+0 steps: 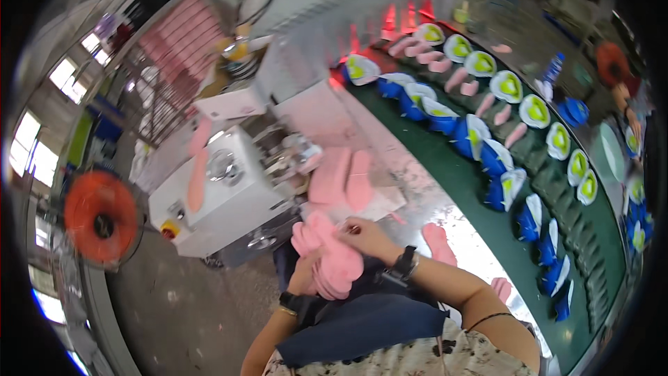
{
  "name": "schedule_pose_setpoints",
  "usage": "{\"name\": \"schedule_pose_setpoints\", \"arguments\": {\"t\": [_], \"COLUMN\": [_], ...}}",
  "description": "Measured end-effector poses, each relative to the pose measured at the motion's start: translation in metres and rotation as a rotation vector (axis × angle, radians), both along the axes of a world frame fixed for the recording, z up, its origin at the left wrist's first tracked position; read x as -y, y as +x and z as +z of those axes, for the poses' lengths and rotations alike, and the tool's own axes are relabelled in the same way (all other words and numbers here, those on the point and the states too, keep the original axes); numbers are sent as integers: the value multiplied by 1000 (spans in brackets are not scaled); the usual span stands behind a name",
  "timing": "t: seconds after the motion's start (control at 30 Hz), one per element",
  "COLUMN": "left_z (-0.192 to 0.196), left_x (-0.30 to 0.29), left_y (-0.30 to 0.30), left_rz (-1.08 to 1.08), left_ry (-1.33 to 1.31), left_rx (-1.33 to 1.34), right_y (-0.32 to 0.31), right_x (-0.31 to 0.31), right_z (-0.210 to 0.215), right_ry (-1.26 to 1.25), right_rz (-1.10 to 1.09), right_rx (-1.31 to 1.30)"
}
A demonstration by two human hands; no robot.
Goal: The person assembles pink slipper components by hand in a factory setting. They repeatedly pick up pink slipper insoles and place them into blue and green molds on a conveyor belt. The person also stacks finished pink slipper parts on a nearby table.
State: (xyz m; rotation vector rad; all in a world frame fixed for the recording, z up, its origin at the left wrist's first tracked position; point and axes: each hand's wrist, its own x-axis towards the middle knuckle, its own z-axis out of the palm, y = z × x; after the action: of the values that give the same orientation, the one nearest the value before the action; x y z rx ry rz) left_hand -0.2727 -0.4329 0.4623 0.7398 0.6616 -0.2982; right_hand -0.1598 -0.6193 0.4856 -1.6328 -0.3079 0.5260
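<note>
A stack of pink insoles [332,254] is in front of my body, above my lap. My left hand [304,275] is wrapped round its left side and grips it. On the stack's upper right, my right hand [372,238] has its fingers curled together against the edge of the insoles. What those fingertips pinch is too small to make out. Just beyond my hands, more pink insoles [330,175] lie in piles beside a white machine [221,174]. A single long pink insole [197,179] rests on top of that machine.
To the right runs a green conveyor belt [445,160] bearing rows of blue-and-white shoe uppers [497,157] and loose pink insoles [485,104]. Its metal edge carries another pink insole [438,242]. An orange fan [102,217] stands at left. Another person's arm [632,122] shows at far right.
</note>
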Motion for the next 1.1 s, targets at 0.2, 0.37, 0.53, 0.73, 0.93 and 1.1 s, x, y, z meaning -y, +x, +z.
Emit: {"name": "schedule_pose_setpoints", "arguments": {"t": [0.2, 0.37, 0.53, 0.73, 0.93, 1.1], "left_z": [45, 40, 18, 15, -22, 3], "left_x": [-16, -17, -23, -30, -55, -36], "left_y": [-26, -43, -52, -58, -84, -55], "left_rz": [89, 58, 52, 9, -116, -140], "left_ry": [-223, -241, -237, -280, 227, 135], "left_rx": [53, 99, 110, 87, 118, 76], "right_y": [110, 161, 160, 162, 204, 214], "right_x": [-46, -89, -42, -69, -101, -16], "right_z": [-3, 17, 23, 3, -21, 20], "right_ry": [-77, -245, -458, -468, 38, 219], "right_rz": [-255, -242, -264, -217, -213, -646], "right_rx": [110, 98, 566, 546, 50, -87]}}
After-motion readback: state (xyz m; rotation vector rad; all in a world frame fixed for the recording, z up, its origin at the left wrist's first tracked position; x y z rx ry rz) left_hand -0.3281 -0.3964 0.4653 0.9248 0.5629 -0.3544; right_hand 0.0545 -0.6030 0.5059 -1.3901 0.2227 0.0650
